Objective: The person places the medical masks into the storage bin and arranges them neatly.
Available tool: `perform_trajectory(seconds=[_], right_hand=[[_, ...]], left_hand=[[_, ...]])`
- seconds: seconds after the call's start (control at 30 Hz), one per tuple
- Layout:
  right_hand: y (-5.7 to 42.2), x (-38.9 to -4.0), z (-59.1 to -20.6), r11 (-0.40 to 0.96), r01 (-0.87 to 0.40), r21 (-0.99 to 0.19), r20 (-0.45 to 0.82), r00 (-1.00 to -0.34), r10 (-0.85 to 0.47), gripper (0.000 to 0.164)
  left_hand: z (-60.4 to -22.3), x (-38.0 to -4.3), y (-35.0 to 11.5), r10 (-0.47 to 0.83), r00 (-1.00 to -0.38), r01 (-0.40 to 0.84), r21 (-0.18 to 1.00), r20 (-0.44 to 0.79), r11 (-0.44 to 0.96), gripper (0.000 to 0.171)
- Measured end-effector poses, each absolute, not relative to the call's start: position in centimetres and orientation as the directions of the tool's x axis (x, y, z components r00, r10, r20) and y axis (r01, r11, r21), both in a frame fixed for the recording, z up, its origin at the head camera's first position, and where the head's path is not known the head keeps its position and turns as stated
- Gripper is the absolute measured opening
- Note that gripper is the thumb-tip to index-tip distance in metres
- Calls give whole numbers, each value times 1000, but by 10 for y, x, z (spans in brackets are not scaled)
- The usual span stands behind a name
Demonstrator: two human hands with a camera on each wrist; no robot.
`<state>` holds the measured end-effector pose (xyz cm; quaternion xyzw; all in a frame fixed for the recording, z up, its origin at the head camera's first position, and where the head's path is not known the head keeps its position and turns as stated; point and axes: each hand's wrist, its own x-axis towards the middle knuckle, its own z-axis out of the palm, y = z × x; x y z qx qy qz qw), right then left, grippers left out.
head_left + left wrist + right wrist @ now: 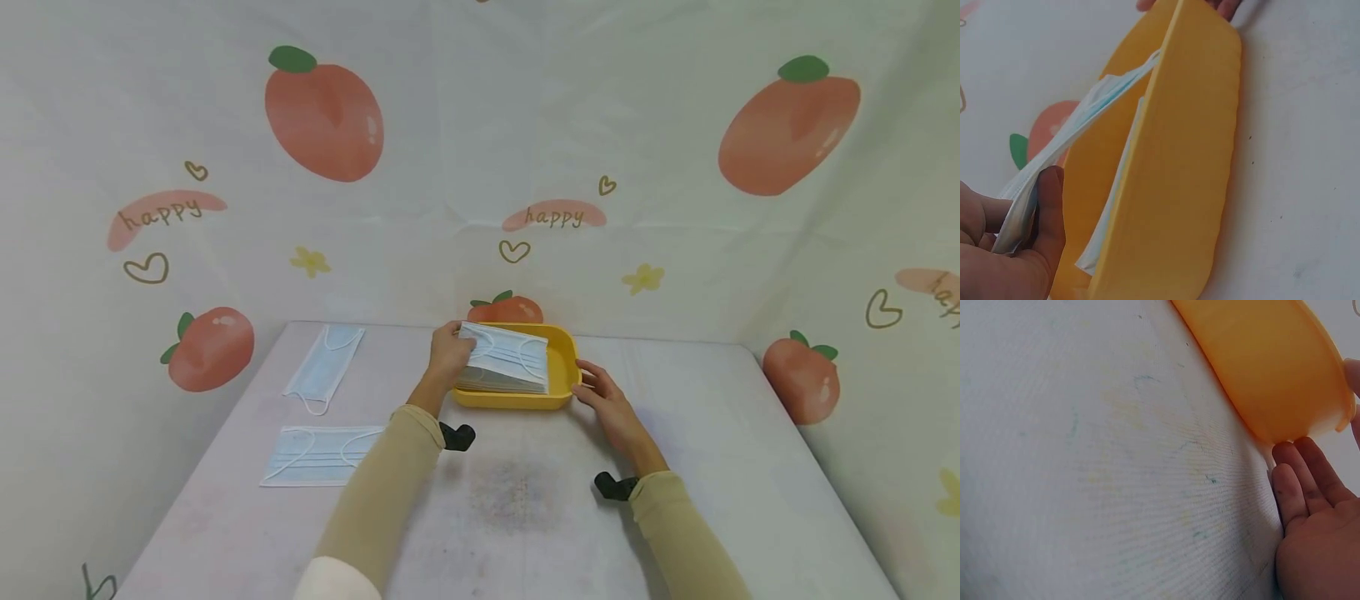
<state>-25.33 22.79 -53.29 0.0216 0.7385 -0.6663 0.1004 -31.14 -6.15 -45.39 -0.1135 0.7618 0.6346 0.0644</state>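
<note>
My left hand (449,354) pinches the left end of a light blue pleated face mask (510,354), thumb on top. Its held end is raised above the yellow tray (562,367), and the other end slants down into it. Whether one mask or several are in the grip, I cannot tell. More face mask material (1110,206) lies lower inside the tray in the left wrist view. At the tray's right end, my right hand (611,408) touches the outer wall with fairly straight fingers (1319,469).
Two more face masks lie on the left of the table: one slanted toward the back (324,367), one flat nearer me (318,456), partly covered by my left sleeve. A white printed curtain (442,125) stands behind the table (517,533).
</note>
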Motion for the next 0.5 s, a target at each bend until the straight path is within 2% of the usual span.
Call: perform_trajectory(seconds=[0.33, 0.5], right_hand=[[227, -254, -533, 121, 155, -980, -167, -981, -100, 60], [230, -254, -534, 127, 150, -980, -164, -981, -100, 61]], left_hand=[[-460, -310, -56, -85, -975, -222, 945, -208, 239, 48], [-461, -308, -53, -89, -979, -202, 919, -182, 340, 52]])
